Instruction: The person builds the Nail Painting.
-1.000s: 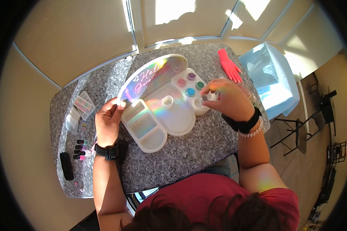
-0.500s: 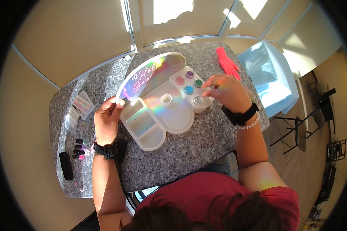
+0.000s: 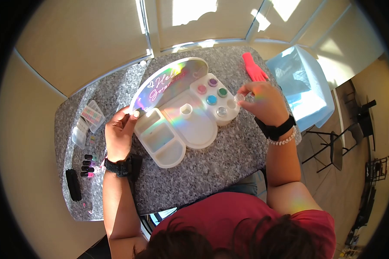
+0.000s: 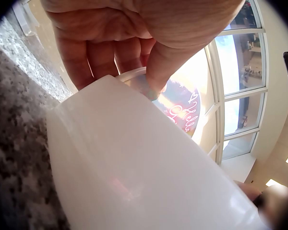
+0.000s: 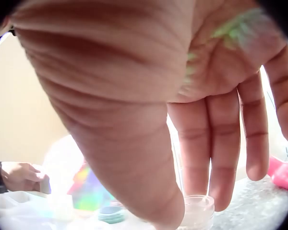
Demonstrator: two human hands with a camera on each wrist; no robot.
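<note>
My right hand [image 3: 263, 101] pinches a small clear jar [image 3: 240, 99] between thumb and fingertips, at the right edge of a white organizer tray [image 3: 201, 134]. In the right wrist view the jar's round rim [image 5: 199, 197] shows below the fingers. Pink [image 3: 202, 89], purple [image 3: 212, 82], green [image 3: 222, 92], blue [image 3: 212, 100] and clear silvery [image 3: 221, 112] jars sit in the tray's round slots, beside a white bare slot [image 3: 231, 104]. With thumb and fingers, my left hand [image 3: 119, 134] grips the left end of the upright holographic panel [image 3: 168, 84], lettered in pink.
A pink model hand [image 3: 254, 68] lies at the table's back right. On the left are clear cases [image 3: 93, 115], several nail polish bottles [image 3: 90, 164] and a black pouch [image 3: 73, 184]. A blue-covered stand [image 3: 300, 86] is beyond the granite-patterned table [image 3: 194, 177].
The silvery jar went from my right fingers into its slot and was let go. My right hand then shifted right and now pinches a clear jar. The left hand keeps its grip.
</note>
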